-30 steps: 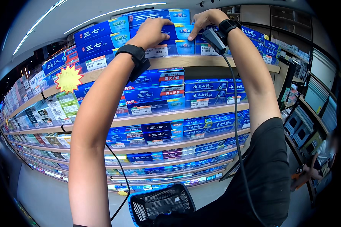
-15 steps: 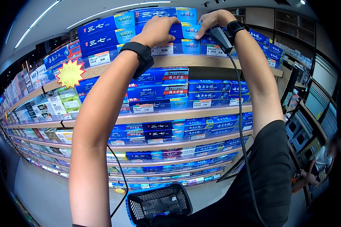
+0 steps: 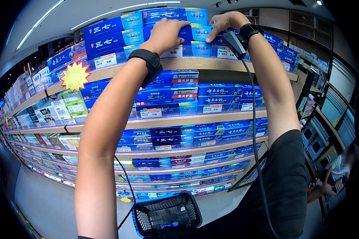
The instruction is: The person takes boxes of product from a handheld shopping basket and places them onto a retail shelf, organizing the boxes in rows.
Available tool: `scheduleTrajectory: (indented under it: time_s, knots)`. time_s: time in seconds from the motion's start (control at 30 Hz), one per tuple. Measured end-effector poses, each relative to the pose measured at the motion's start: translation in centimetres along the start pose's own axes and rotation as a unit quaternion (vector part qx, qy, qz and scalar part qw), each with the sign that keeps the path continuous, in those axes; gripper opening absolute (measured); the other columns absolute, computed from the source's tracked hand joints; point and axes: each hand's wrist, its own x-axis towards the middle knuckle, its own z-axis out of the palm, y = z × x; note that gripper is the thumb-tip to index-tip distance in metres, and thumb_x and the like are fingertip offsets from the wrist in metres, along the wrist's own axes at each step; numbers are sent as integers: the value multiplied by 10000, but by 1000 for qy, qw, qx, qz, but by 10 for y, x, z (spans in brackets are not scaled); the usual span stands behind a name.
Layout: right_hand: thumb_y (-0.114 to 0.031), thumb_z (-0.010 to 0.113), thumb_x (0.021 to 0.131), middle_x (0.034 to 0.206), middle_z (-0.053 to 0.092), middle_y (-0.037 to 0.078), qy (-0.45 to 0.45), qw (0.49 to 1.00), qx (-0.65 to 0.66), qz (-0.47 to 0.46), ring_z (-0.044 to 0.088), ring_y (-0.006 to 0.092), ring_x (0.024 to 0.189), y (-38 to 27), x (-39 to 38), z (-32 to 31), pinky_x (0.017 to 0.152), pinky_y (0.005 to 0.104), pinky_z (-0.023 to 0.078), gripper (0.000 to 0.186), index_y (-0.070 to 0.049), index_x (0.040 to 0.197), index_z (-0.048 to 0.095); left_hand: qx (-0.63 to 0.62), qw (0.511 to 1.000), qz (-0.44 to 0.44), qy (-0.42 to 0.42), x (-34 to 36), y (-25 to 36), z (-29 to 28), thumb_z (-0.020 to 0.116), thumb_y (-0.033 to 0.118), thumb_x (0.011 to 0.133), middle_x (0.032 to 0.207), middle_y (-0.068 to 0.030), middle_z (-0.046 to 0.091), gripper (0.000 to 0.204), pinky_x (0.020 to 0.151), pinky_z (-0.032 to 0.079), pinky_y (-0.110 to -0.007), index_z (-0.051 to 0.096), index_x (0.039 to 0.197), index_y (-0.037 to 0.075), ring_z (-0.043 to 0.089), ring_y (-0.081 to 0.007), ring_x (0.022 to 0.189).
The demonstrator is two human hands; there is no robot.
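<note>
On the top shelf [image 3: 179,63] stand stacks of long blue toothpaste boxes [image 3: 111,42]. My left hand [image 3: 165,36] grips a middle blue box [image 3: 197,32] in the central stack from the front, fingers bent over it. My right hand [image 3: 223,26] holds the same box at its right end, thumb on the front corner. A black wristband sits on each wrist, with a small black device [image 3: 233,44] and a cable by the right one.
Lower shelves [image 3: 211,115] hold more boxed goods, and a yellow starburst sign [image 3: 73,77] hangs at left. A black-and-blue basket [image 3: 165,215] stands on the floor below me. At the far right are a person in a white top [image 3: 339,169] and another rack.
Since one second ago the top boxes and both hands appear slightly farther right in the picture, along with the shelving. My grip looks the same; almost nothing moved in the last half second.
</note>
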Motion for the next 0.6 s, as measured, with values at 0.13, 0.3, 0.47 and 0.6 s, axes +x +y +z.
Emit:
scheduleTrajectory:
  time_s: [0.13, 0.3, 0.47, 0.6]
  knots:
    - [-479, 945, 461, 1215, 636, 290, 2, 1000, 13, -15, 676, 406, 1058, 0, -5, 4, 891, 430, 540, 1013, -3, 1293, 614, -4, 1000, 14, 13, -9, 2, 3, 772, 174, 823, 1313, -104, 631, 609, 1078, 395, -458, 557, 1392, 185, 555, -332, 1214]
    - [-476, 944, 452, 1192, 647, 293, 3, 999, 31, -26, 685, 412, 1033, 3, -3, 11, 877, 429, 544, 1015, 3, 1286, 619, 22, 997, 59, 36, -30, -1, 1, 762, 173, 826, 1467, -129, 491, 700, 1145, 311, -519, 460, 1455, 127, 439, -360, 1352]
    - [-495, 937, 463, 1243, 612, 310, 4, 1000, 9, -27, 641, 456, 1104, 11, 11, 13, 922, 482, 514, 1054, 9, 1319, 587, 47, 994, 57, 81, -54, -3, 3, 715, 238, 875, 1522, -140, 413, 686, 1167, 260, -552, 409, 1472, 98, 360, -387, 1409]
    - [-534, 928, 470, 1261, 609, 295, 14, 1000, 6, -19, 605, 447, 1173, 4, -2, 9, 963, 511, 484, 1054, 3, 1313, 593, 84, 990, 68, 87, -68, -3, 1, 634, 352, 930, 1558, -154, 349, 676, 1174, 234, -558, 370, 1486, 71, 290, -410, 1443]
